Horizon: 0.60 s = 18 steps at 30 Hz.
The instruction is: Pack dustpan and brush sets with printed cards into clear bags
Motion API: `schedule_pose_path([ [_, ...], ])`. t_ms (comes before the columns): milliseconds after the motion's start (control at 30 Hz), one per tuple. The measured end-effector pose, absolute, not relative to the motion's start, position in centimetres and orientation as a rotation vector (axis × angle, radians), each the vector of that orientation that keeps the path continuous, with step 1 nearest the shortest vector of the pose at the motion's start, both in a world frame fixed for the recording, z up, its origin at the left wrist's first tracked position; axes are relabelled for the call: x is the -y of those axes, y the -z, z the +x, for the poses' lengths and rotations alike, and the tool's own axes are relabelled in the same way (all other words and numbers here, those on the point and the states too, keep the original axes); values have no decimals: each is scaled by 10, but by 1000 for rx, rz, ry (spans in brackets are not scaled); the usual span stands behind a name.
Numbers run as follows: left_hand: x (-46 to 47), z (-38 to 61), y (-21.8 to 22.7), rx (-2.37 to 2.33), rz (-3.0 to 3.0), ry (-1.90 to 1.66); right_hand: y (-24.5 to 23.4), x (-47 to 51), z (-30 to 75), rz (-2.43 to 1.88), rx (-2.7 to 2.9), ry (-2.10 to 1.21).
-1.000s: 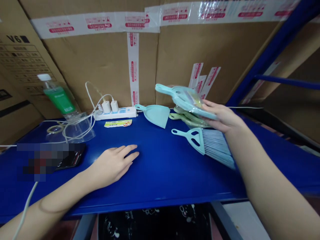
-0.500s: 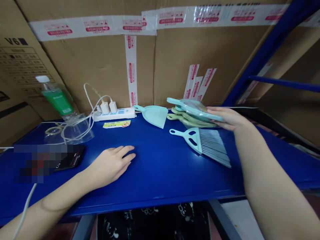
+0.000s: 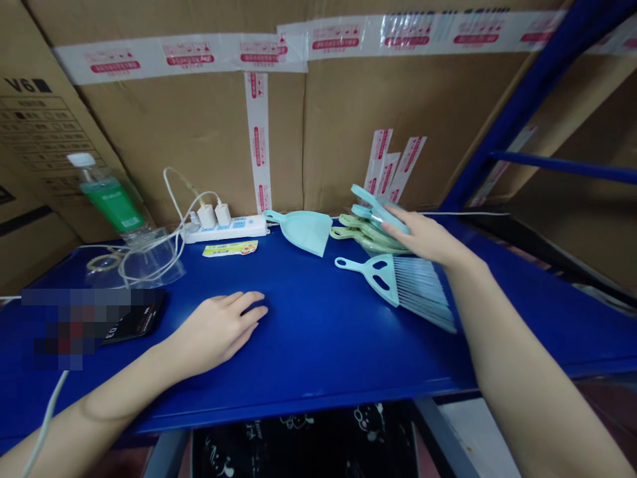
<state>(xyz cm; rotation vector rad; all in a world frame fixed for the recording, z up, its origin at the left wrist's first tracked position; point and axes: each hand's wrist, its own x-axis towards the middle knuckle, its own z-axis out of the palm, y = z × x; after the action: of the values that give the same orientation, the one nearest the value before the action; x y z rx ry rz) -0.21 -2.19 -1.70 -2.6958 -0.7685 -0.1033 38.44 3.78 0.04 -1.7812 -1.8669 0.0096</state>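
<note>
My left hand [image 3: 223, 328] rests on the blue tabletop with its fingers apart, holding nothing. At the back right, my right hand [image 3: 421, 232] lies over a light blue dustpan-and-brush set [image 3: 381, 211] in clear wrap, fingers stretched out on its upper side. Beneath that set lies a wrapped green dustpan-and-brush set [image 3: 365, 232]. In front of this stack, a loose light blue hand brush [image 3: 385, 279] lies flat, its grey bristles pointing right. A loose light blue dustpan [image 3: 306, 231] lies left of the stack, its handle end close to the power strip.
A white power strip [image 3: 231, 229] with chargers and white cables stands at the back left. Near it are a yellow label [image 3: 230, 249], a green-labelled bottle [image 3: 112, 202] and a black box [image 3: 142, 318]. Cardboard [image 3: 199, 133] forms the back; a blue frame [image 3: 507, 106] stands right.
My right hand has moved left from the wrapped blue set's right edge onto its top. The set's handles have shifted right. My left hand stays in place.
</note>
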Motion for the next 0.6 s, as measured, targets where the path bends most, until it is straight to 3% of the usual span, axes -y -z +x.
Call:
schedule_pose_path([
  [300,21,-2,18,745,-2711,140,4,-43,406,-1762,2026,108],
  [600,21,-2,17,724,-2702,139,2,-39,400,-1840,1876,-149],
])
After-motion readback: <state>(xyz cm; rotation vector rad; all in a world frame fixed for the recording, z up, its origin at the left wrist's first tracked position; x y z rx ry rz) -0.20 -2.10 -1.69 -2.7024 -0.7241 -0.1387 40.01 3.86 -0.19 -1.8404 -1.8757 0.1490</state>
